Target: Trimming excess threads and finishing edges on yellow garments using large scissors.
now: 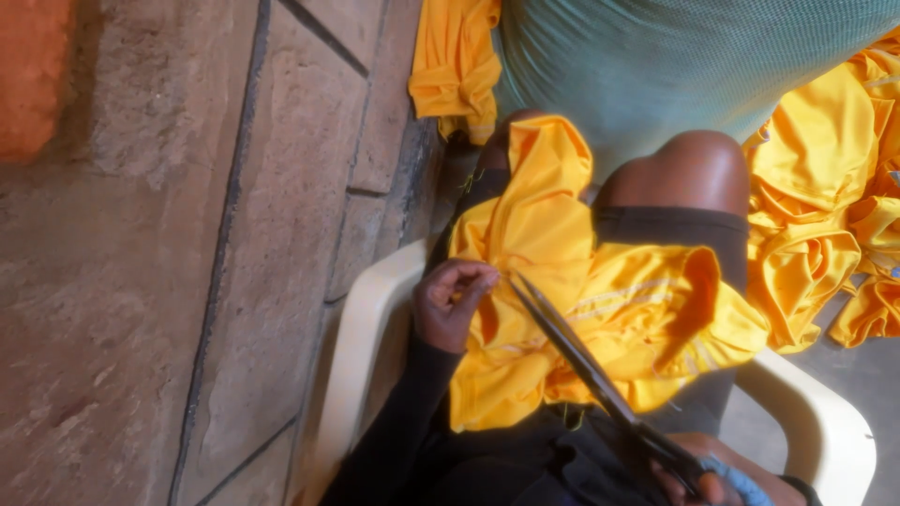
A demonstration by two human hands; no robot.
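While sat on the cream plastic chair (375, 319), held the yellow shirt (553, 281) in a heap on the lap, in the middle of the chair. Pinched one fold with the left hand (455, 302), fingers squeezed shut on the cloth. Gripped long dark scissors (572, 347) in the right hand (703, 483), closed round the handles at the near edge of the chair. Looked soft, thin, light and a bit slippery; best held by a hem or seam. Had a rough stone wall (141, 281) left of the chair, more yellow clothes (825, 215) to its right, a grey floor (867, 375) below.
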